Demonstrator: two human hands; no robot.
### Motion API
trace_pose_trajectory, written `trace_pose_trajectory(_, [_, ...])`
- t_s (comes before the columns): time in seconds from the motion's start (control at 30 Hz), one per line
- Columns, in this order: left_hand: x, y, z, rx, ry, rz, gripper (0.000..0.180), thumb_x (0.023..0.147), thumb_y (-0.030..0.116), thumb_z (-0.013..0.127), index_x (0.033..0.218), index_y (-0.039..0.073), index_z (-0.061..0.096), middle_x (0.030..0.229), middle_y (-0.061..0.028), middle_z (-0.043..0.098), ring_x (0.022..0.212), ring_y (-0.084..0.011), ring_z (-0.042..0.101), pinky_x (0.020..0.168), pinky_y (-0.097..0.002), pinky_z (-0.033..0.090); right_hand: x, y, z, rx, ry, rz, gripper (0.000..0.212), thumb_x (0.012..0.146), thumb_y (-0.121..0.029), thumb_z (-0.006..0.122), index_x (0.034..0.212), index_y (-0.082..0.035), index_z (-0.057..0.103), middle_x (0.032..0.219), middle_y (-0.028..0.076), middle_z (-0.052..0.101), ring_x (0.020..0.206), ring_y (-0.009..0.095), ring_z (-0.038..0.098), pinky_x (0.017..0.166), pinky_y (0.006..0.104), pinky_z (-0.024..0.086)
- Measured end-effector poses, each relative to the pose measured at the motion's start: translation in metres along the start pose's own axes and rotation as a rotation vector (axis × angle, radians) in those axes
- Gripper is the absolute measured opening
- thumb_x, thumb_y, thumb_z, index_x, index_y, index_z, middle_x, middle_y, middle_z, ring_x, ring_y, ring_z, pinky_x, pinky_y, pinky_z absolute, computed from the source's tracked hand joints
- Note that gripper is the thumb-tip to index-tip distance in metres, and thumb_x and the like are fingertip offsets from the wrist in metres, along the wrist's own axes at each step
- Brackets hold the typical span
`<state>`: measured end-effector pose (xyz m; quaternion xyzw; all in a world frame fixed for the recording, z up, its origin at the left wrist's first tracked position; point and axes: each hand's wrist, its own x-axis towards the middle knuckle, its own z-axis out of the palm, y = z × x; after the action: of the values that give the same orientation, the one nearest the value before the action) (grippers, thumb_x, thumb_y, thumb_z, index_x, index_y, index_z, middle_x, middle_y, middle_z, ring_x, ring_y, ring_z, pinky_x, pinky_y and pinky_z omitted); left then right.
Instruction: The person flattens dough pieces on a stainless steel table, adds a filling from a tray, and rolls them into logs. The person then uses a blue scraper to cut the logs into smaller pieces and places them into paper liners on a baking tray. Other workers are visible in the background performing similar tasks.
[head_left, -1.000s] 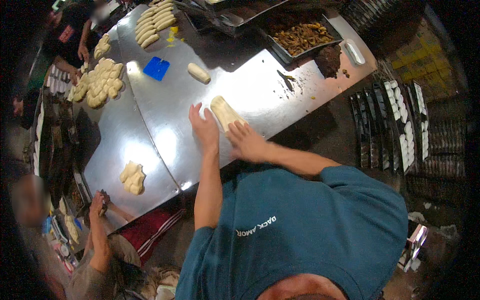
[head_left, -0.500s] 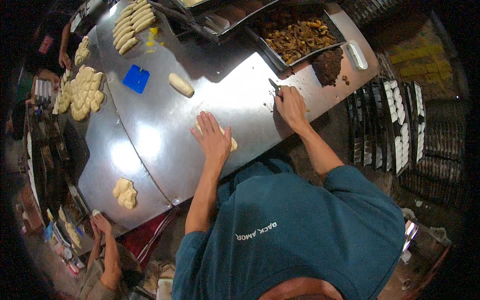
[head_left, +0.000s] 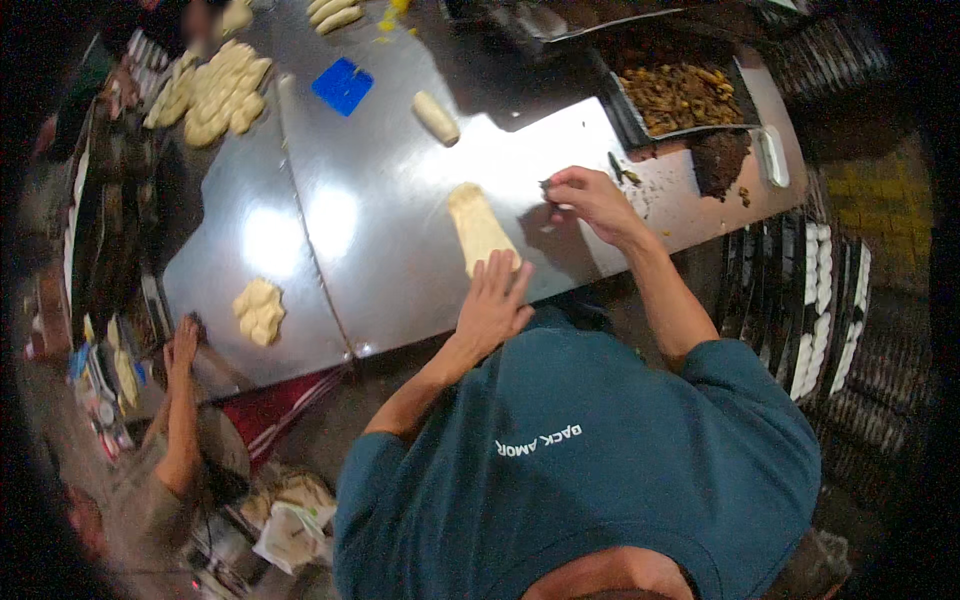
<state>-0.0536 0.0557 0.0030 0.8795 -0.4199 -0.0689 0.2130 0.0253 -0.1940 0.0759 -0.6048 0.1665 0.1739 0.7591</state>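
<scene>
On the metal table lies a flattened, elongated piece of pale dough (head_left: pixel 478 228). The fingers of my left hand (head_left: pixel 493 303) rest stretched out on its near end. To the right of the dough, my right hand (head_left: pixel 592 204) is raised over the table with thumb and fingers pinched together. A small dark bit (head_left: pixel 548 188) shows at its fingertips; its kind is not clear. Just beyond that hand lies a dark, narrow tool (head_left: pixel 617 166) with small scraps around it. A rolled dough piece (head_left: pixel 436 118) sits farther off, apart from both hands.
A tray of brown-yellow filling (head_left: pixel 680 98) and a dark brown mound (head_left: pixel 720 163) are at the far right, beside a white-handled tool (head_left: pixel 772 157). A blue scraper (head_left: pixel 343 86) and dough clusters (head_left: pixel 225 95) lie left. Another person's hand (head_left: pixel 182 345) is at the left table edge.
My left hand has slid to the near end of the dough, which now shows flat and long. My right hand has come away from the dark tool toward the dough. The view has shifted.
</scene>
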Motion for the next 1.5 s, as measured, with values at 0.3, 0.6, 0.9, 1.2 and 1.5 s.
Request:
trace_pose_trajectory(0.3, [-0.005,0.012,-0.024,0.083,-0.174,-0.021,0.064,0.085,0.039,0.062,0.141,0.016,0.041,0.144,-0.0264,0.034,0.136,-0.0464,0.025,0.111,-0.0611,0.017,0.047,0.066,0.099,-1.289,0.038,-0.88,0.043,0.074,-0.008,0.063,0.116,-0.006,0.055,0.112,0.015,0.056,0.106,0.035,0.055,0.088,0.0395,0.052])
trace_pose_trajectory(0.6, [0.001,0.012,-0.035,-0.175,-0.064,-0.039,0.058,0.086,0.024,0.062,0.139,0.009,0.043,0.145,-0.0213,0.037,0.136,-0.0425,0.028,0.112,-0.0568,0.019,0.034,0.015,0.04,-1.049,0.191,-0.649,0.027,0.083,-0.012,0.056,0.109,-0.006,0.063,0.104,0.014,0.064,0.097,0.032,0.062,0.086,0.042,0.05])
trace_pose_trajectory(0.9, [-0.022,-0.041,-0.034,-0.256,0.435,-0.65,0.056,0.088,0.015,0.056,0.137,-0.003,0.039,0.144,-0.024,0.038,0.136,-0.0408,0.031,0.113,-0.0494,0.023,0.086,-0.085,-0.338,-1.532,1.079,-0.408,0.027,0.086,-0.014,0.053,0.11,-0.009,0.062,0.103,0.016,0.065,0.098,0.038,0.06,0.085,0.0507,0.047])
trace_pose_trajectory(1.2, [-0.029,-0.045,-0.017,0.011,0.384,-0.604,0.067,0.087,0.031,0.06,0.141,0.0,0.036,0.147,-0.0237,0.032,0.138,-0.0406,0.026,0.112,-0.0592,0.015,0.084,-0.137,-0.319,-1.679,0.664,0.01,0.039,0.087,-0.012,0.058,0.126,-0.005,0.056,0.124,0.017,0.059,0.116,0.04,0.052,0.089,0.0502,0.045])
trace_pose_trajectory(1.5, [0.002,-0.035,-0.05,-0.24,0.067,-0.28,0.036,0.091,0.019,0.058,0.124,0.005,0.057,0.133,-0.0157,0.052,0.127,-0.0325,0.046,0.106,-0.0522,0.031,0.051,-0.052,-0.07,-0.451,-0.042,-0.239,0.032,0.089,-0.018,0.066,0.117,-0.002,0.063,0.103,0.007,0.066,0.091,0.014,0.061,0.081,0.0282,0.05])
